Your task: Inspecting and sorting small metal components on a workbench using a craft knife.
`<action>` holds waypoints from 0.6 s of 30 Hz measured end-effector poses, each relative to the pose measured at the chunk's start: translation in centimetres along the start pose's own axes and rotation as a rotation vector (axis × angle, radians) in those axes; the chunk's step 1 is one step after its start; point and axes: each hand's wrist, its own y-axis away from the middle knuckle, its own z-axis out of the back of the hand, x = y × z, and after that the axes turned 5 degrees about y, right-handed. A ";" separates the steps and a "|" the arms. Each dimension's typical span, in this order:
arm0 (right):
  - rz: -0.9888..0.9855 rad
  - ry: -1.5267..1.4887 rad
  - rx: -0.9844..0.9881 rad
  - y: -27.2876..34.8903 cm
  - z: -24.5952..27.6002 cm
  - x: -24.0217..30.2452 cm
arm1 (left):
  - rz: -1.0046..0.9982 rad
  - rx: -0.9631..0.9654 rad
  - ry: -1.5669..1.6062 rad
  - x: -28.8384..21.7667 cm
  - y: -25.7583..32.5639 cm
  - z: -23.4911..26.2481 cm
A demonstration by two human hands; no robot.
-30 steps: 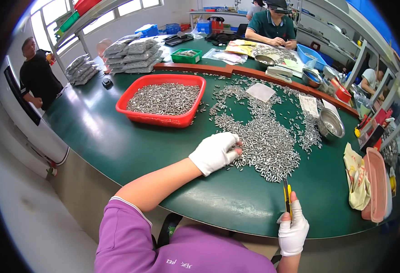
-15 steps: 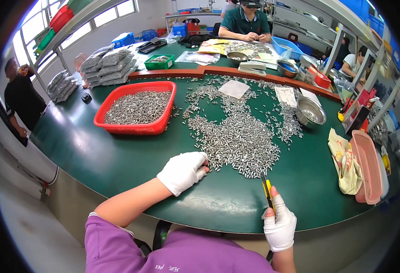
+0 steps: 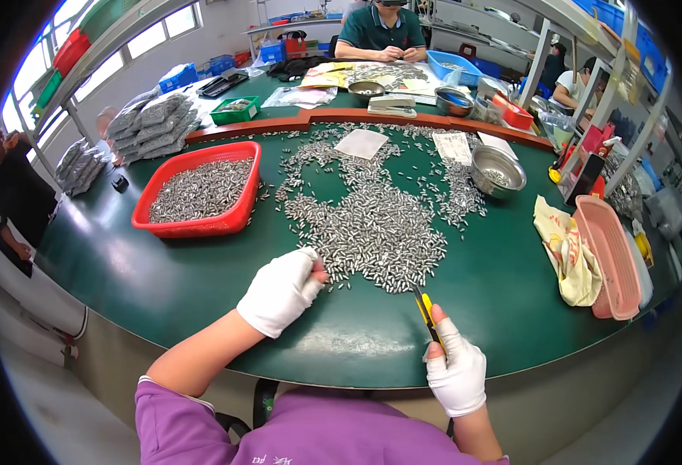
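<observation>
A spread-out pile of small silvery metal pieces (image 3: 376, 232) lies on the green table in front of me. At its near left edge is my left hand (image 3: 281, 291), in a white glove with bare fingertips. Its fingers are curled together, and whatever they may pinch is hidden. My right hand (image 3: 457, 372), gloved the same way, grips a slim yellow-and-black utility knife (image 3: 427, 311). The knife's dark tip points away from me and reaches the pile's near edge. Left of the pile stands a red plastic basin (image 3: 252, 182) filled with similar pieces.
Paper slips (image 3: 360, 143) and a metal bowl (image 3: 498, 170) sit around the pile's far side. A pink basket (image 3: 616, 267) and a yellowish cloth bag (image 3: 570, 252) lie at right. Filled grey bags (image 3: 151, 124) are stacked far left. A person (image 3: 380, 35) sits across the table.
The whole view has shifted, so the scene sits farther left in the picture. Both hands keep nearly the same places beside the pile; the left wrist looks slightly turned.
</observation>
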 end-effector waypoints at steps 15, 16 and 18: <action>-0.005 -0.008 0.035 -0.3 0.2 0.1 | 0.548 0.178 1.296 -1.7 5.8 -0.4; -0.002 -0.006 0.028 -0.3 0.3 0.1 | 0.548 0.182 1.297 -1.9 5.9 -0.5; 0.002 -0.006 0.024 -0.3 0.3 0.3 | 0.531 0.167 1.194 -2.3 6.4 -0.6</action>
